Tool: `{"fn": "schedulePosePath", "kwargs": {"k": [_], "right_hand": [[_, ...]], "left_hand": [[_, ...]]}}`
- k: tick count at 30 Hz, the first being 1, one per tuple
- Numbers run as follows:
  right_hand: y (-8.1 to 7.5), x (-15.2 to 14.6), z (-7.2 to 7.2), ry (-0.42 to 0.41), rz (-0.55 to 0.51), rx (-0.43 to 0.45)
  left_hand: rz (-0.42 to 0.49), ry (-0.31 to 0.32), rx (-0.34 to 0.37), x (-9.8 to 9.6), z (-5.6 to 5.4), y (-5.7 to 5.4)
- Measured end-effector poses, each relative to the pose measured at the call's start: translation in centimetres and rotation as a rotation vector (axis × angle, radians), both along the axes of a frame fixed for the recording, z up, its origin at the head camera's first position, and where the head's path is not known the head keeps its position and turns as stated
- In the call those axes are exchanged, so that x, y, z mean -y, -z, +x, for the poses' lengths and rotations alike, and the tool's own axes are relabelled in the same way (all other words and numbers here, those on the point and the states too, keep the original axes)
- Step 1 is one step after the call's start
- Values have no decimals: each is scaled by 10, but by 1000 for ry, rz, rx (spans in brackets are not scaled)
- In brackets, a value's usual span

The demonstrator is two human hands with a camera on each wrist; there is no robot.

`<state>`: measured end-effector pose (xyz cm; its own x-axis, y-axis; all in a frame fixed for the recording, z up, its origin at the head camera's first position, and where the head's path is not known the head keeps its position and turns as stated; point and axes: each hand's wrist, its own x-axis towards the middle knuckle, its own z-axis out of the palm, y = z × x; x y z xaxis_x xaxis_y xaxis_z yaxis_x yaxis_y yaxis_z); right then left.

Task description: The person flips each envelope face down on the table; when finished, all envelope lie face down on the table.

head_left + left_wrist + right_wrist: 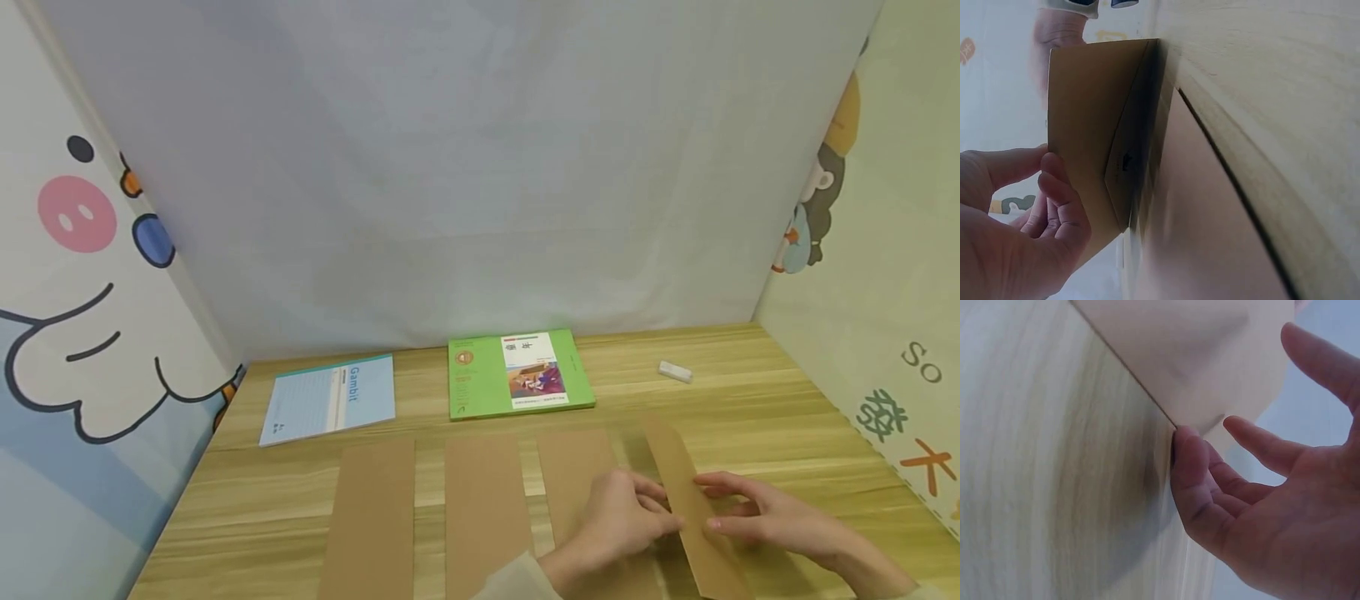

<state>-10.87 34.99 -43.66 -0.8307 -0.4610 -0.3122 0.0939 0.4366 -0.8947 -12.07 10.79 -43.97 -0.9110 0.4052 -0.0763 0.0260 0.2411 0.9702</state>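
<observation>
A brown kraft paper envelope (693,504) stands tilted on its long side at the front right of the table. In the left wrist view its pointed flap (1124,156) shows, with a small dark print. My left hand (618,517) pinches the raised edge between thumb and forefinger. On the other side is my right hand (772,517), its fingertips touching the envelope. The right wrist view has its bent fingers (1191,469) at the lower edge, thumb held apart. Three flat brown envelopes (371,517) lie side by side to the left, the nearest one partly under my left hand.
Along the back of the wooden table (757,375) lie a light blue notebook (315,404), a green book (480,375) with a picture cover and a small white eraser (675,372). A pale curtain (480,183) hangs behind, and printed walls stand at both sides.
</observation>
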Motion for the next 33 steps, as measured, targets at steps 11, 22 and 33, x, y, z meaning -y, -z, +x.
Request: {"fn": "schedulePosePath", "kwargs": {"k": [11,22,33], "right_hand": [[2,-5,-4,-20,-14,-9],[8,-7,-2,-41,67,-173],[9,-8,1,-80,167,-292]], "left_hand": [[-119,-53,-74,-2,0,6],[-189,-55,-56,-3,-3,11],[-309,-43,-47,-4,-3,12]]}}
